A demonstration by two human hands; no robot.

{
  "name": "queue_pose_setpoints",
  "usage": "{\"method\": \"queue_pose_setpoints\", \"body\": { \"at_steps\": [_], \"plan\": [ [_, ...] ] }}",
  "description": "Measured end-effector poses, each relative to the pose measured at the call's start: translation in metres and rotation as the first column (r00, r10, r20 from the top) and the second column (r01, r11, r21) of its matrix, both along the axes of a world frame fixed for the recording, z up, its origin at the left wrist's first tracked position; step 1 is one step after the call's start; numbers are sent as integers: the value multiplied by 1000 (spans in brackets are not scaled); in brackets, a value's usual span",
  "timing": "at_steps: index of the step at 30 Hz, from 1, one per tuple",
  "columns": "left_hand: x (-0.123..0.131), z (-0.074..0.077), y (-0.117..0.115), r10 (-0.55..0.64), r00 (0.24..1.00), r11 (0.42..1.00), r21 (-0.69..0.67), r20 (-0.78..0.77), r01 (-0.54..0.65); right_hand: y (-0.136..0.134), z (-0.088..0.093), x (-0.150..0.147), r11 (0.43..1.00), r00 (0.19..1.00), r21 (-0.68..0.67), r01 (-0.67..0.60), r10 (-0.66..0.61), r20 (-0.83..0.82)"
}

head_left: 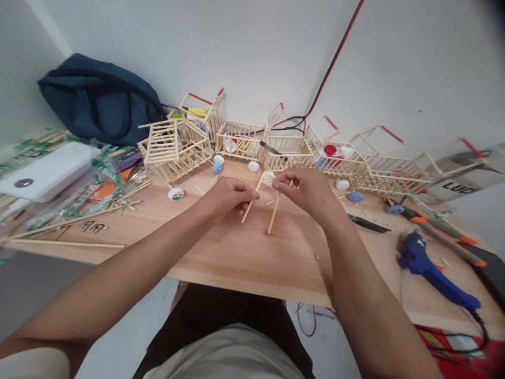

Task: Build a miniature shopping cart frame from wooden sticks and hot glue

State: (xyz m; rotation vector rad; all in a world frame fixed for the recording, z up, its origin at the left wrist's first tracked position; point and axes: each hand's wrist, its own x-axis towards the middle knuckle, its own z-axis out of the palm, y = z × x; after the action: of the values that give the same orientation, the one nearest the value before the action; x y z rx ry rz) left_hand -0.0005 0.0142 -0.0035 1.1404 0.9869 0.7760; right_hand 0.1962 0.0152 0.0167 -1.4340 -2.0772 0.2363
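Observation:
A small frame of thin wooden sticks [273, 216] is held over the table, its two long legs pointing toward me and short crosspieces at its far end. My left hand [232, 197] pinches the left leg between thumb and fingers. On the other side, my right hand [303, 189] is closed at the far right corner, by the crosspieces; its fingers partly cover that corner. Just behind both hands stand several cart-like stick baskets [286, 151] with red-tipped handles. A white bottle cap [253, 166] lies beyond my left hand.
At right lie a blue glue gun [434, 271], orange-handled pliers [445, 237] and a black cutter [369, 223]. A white power bank [53, 171] rests on bagged sticks at left, before a dark blue bag [102, 100]. Loose sticks [71, 243] line the left table edge.

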Motion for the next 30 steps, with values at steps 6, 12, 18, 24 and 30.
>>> {"method": "queue_pose_setpoints", "body": {
  "at_steps": [6, 12, 18, 24, 30],
  "plan": [
    [0, -3, 4, -10, 999, 998, -60, 48, 13, 7, 3, 2, 989, 997, -145, -21, 10, -75],
    [-4, -3, 7, -24, 995, 991, -128, 99, 37, 15, 9, 3, 957, 993, -284, -66, 34, -117],
    [-6, 0, 8, -44, 989, 977, -203, 139, 72, 20, 12, 3, 941, 995, -332, -72, 46, -85],
    [-7, 1, 8, -47, 983, 964, -248, 178, 91, 20, 17, 1, 925, 999, -377, -38, 26, -37],
    [-7, 1, 9, -50, 981, 959, -264, 188, 99, 23, 18, 2, 916, 999, -398, -44, 50, 3]
  ]
}}
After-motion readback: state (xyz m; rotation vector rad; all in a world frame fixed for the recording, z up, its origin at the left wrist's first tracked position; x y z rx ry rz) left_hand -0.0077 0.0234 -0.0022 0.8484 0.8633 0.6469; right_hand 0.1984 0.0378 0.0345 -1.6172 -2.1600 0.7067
